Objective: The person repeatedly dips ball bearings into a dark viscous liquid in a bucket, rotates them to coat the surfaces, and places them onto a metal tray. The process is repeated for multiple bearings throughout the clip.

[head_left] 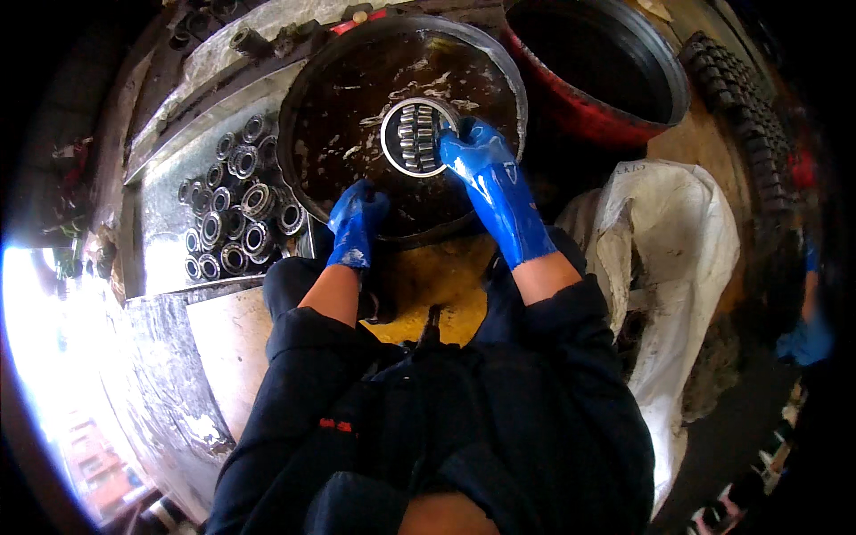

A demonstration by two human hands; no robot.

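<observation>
My right hand (486,165), in a wet blue rubber glove, grips the right side of a large roller bearing (386,143). The bearing has a bright steel outer ring and rows of rollers facing up. It is over a wide round drum (292,169) of dark, oily liquid with pale streaks of foam. My left hand (358,218), also blue-gloved, is at the drum's near left rim, apart from the bearing. Its fingers are curled closed and point down toward the liquid; whatever they hold, if anything, is hidden.
Several smaller bearings (234,259) lie grouped on a metal sheet to the left. A red drum (593,111) stands at the back right. White sacking (687,205) hangs open by my right knee. Dark ribbed parts (740,98) line the far right. A blue-gloved hand (805,339) of another person shows at the right edge.
</observation>
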